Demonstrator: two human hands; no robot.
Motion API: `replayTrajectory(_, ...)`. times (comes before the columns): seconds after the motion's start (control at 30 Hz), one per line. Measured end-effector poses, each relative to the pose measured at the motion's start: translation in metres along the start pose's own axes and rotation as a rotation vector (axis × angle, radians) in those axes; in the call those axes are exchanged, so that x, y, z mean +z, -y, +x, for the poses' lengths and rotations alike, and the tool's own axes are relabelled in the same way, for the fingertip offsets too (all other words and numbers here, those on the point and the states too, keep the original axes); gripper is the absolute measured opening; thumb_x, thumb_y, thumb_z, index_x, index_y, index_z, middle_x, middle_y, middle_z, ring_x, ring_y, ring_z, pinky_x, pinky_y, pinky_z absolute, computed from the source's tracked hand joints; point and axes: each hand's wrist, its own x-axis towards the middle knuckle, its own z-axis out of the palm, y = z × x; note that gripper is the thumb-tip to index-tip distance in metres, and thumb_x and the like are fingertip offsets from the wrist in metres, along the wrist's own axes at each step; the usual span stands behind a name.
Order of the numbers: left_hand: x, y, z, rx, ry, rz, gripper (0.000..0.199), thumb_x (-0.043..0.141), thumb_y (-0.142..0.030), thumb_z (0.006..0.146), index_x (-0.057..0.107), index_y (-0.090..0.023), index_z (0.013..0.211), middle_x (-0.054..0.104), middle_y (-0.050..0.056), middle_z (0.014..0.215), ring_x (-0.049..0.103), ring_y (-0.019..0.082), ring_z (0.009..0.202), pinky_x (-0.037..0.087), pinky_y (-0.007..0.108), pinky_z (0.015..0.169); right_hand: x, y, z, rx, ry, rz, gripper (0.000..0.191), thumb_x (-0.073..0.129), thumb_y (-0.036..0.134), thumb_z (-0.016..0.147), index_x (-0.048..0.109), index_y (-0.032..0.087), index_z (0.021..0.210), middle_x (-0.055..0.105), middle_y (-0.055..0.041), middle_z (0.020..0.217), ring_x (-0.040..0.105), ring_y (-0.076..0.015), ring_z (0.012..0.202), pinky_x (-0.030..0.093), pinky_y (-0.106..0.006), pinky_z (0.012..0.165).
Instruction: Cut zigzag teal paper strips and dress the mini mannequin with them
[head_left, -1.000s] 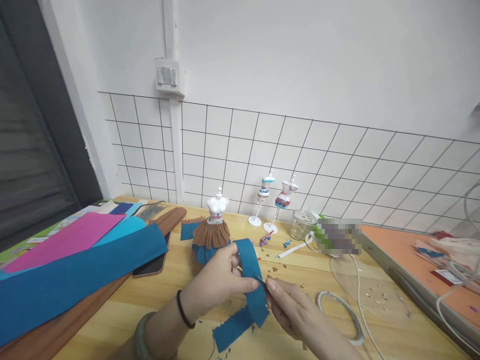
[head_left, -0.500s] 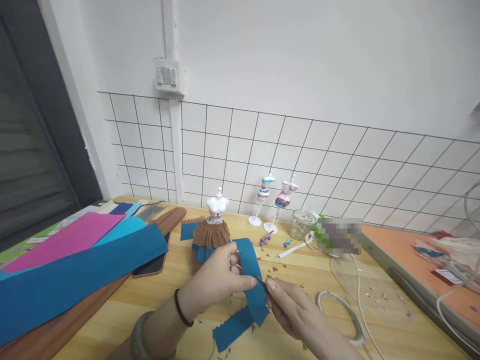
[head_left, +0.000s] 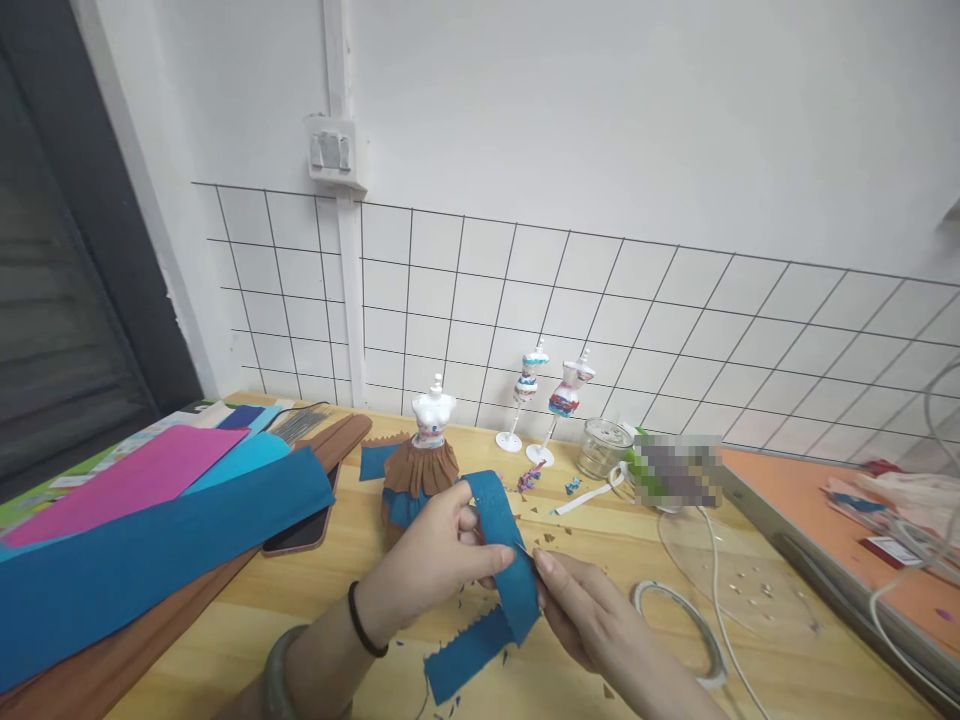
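Note:
A strip of teal-blue cloth curves over the fingers of my left hand, pinched under the thumb. Its lower end, with one zigzag edge, lies on the table, and a thin thread hangs there. My right hand is closed on a needle, whose fine tip meets the strip's right edge near my left thumb. Just behind my left hand stands a small white dress form wearing a brown gathered skirt over a teal layer.
Fabric pieces, including a pink sheet, lie at left beside a phone. Two mini mannequins, a glass jar and scraps stand or lie behind. At right are a tape roll, a white cable and an orange board.
The needle tip now shows farther over the cloth strip. My right hand has shifted slightly to the right, and the strip hangs flatter. My left hand keeps its pinch.

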Motion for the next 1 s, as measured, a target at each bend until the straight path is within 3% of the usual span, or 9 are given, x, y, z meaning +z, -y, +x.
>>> replayTrajectory(0.4, 0.004, 0.003, 0.002, 0.032, -0.05, -0.039, 0.045, 0.07, -0.021, 0.063, 0.047, -0.017, 0.101, 0.06, -0.004, 0.063, 0.055, 0.01, 0.053, 0.045, 0.024, 0.054, 0.002, 0.002, 0.001, -0.089, -0.054, 0.003, 0.043, 0.035, 0.058, 0.085, 0.041, 0.02, 0.065, 0.025, 0.0061, 0.057, 0.019, -0.0096, 0.049, 0.014, -0.024, 0.044)
replayTrajectory(0.5, 0.006, 0.004, 0.002, 0.037, -0.052, -0.056, 0.037, 0.071, -0.021, 0.062, 0.049, -0.017, 0.092, 0.06, -0.004, 0.061, 0.055, 0.01, 0.053, 0.044, 0.023, 0.054, 0.001, 0.004, 0.0, -0.134, -0.055, 0.008, 0.043, 0.035, 0.056, 0.085, 0.046, 0.019, 0.067, 0.026, 0.0052, 0.059, 0.021, -0.0099, 0.05, 0.016, -0.025, 0.045)
replayTrajectory(0.7, 0.007, 0.007, 0.002, 0.062, -0.048, -0.098, 0.046, 0.069, -0.019, 0.064, 0.045, -0.017, 0.103, 0.062, -0.003, 0.066, 0.057, 0.011, 0.055, 0.046, 0.025, 0.055, 0.003, 0.007, 0.0, -0.124, -0.08, 0.02, 0.044, 0.035, 0.055, 0.086, 0.049, 0.018, 0.067, 0.024, 0.0067, 0.054, 0.016, -0.0087, 0.046, 0.013, -0.024, 0.043)
replayTrajectory(0.83, 0.009, 0.01, 0.003, 0.062, -0.071, -0.109, 0.04, 0.069, -0.019, 0.065, 0.046, -0.015, 0.098, 0.065, 0.001, 0.069, 0.059, 0.013, 0.059, 0.045, 0.025, 0.055, 0.003, 0.005, 0.002, -0.112, -0.117, 0.06, 0.045, 0.038, 0.061, 0.081, 0.043, 0.02, 0.063, 0.022, 0.0074, 0.053, 0.015, -0.0088, 0.046, 0.013, -0.024, 0.042)
replayTrajectory(1.0, 0.011, 0.015, 0.004, 0.07, -0.102, -0.163, 0.043, 0.071, -0.021, 0.064, 0.046, -0.016, 0.099, 0.064, 0.001, 0.071, 0.058, 0.012, 0.059, 0.044, 0.025, 0.056, 0.003, 0.004, 0.003, -0.108, -0.115, 0.056, 0.046, 0.038, 0.062, 0.081, 0.047, 0.019, 0.066, 0.022, 0.0068, 0.053, 0.015, -0.0094, 0.046, 0.012, -0.024, 0.043)
